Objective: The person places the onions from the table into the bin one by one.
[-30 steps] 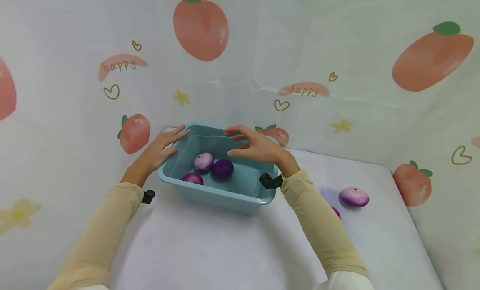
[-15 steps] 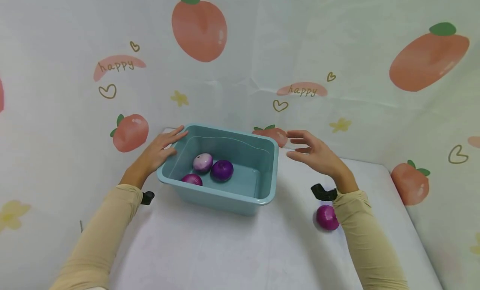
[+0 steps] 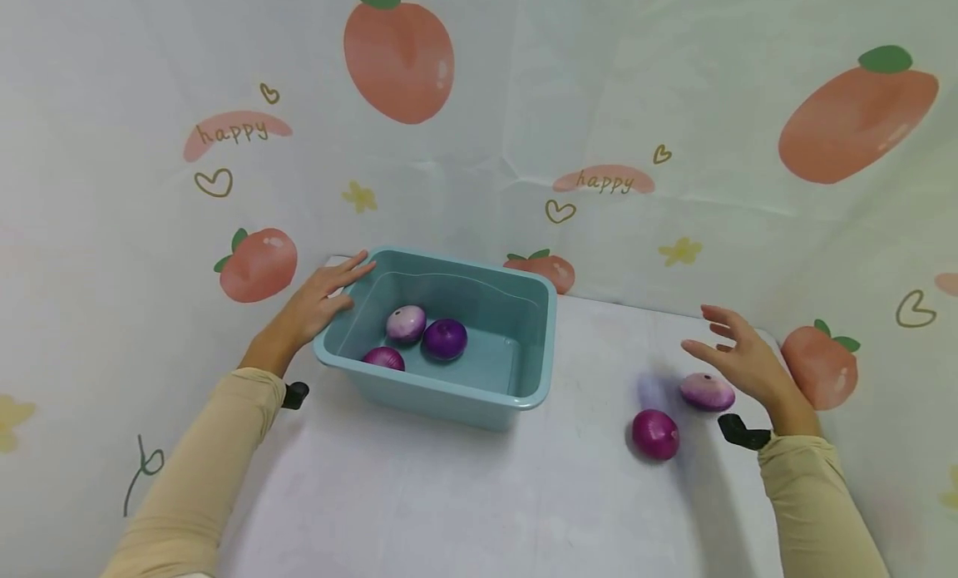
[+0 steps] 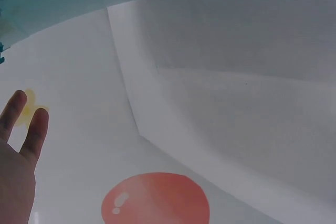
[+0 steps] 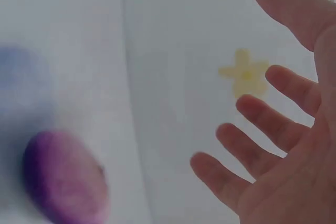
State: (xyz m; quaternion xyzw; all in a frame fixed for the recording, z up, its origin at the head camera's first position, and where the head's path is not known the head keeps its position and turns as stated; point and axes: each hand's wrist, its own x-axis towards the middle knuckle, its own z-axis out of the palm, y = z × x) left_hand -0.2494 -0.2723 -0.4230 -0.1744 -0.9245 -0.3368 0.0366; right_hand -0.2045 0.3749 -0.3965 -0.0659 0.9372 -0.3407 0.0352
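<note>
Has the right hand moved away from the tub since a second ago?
Yes. The right hand has swung right, from above the blue tub out to the pale onion on the table.

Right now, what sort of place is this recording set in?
Probably a staged tabletop booth, not a real kitchen. A white table is walled in by peach-printed backdrop sheets. On it stand a teal plastic tub holding purple onions, with two more loose near the right hand.

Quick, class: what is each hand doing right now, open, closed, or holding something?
Left hand: open, straight fingers resting on the tub rim.
Right hand: open, holding nothing, beside the pale onion.
</note>
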